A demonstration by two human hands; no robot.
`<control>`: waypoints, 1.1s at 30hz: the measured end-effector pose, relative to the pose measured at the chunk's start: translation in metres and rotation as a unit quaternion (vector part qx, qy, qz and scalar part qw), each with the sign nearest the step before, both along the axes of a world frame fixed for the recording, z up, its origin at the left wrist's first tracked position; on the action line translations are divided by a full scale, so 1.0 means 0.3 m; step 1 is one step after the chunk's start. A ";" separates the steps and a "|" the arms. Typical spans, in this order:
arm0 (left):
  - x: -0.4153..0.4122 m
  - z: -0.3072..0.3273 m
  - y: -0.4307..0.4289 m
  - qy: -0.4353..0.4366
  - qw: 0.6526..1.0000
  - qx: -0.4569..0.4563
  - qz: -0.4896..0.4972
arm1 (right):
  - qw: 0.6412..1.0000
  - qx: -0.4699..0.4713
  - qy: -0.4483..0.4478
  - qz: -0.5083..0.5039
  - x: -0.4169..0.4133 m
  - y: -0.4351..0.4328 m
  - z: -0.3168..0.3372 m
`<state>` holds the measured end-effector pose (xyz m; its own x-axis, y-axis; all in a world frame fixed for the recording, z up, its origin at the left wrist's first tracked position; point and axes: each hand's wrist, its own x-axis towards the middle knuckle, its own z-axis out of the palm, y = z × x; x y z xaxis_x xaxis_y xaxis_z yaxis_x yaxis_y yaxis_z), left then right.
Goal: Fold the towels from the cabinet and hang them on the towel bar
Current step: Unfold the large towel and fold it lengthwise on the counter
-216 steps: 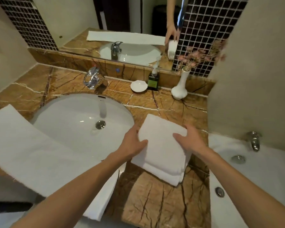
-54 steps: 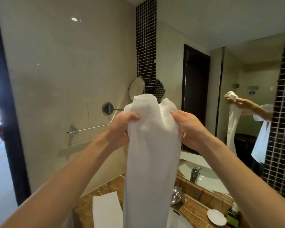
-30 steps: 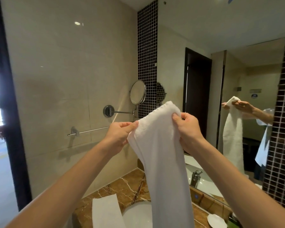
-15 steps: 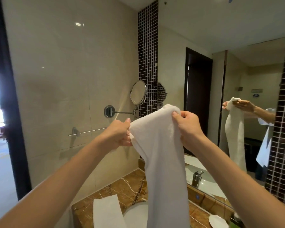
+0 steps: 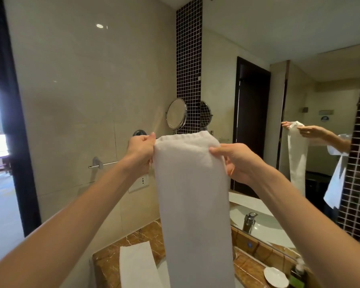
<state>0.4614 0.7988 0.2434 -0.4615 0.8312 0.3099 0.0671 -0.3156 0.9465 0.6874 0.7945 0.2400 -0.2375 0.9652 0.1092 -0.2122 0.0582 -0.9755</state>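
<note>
While each hand, left hand (image 5: pixel 140 149) and right hand (image 5: pixel 235 161), pinches a top corner, the white towel (image 5: pixel 192 194) hangs lengthwise (well right of the towel bar (image 5: pixel 104 163)), above the worktop (image 5: pixel 141 238).

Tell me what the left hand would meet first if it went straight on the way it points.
Probably the round chrome wall mount just past the left hand, which grips the white towel; depth is unclear.
</note>
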 end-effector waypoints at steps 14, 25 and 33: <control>0.028 0.006 -0.044 0.018 0.991 0.073 -0.108 | 0.996 0.071 -0.012 0.043 -0.030 -0.022 0.021; -0.005 -0.113 -0.054 -0.071 0.983 0.066 -0.157 | 0.979 0.185 -0.005 -0.086 -0.102 -0.043 0.056; 0.073 -0.244 -0.096 -0.112 0.969 -0.041 -0.216 | 0.970 0.196 -0.018 -0.140 -0.111 -0.048 0.067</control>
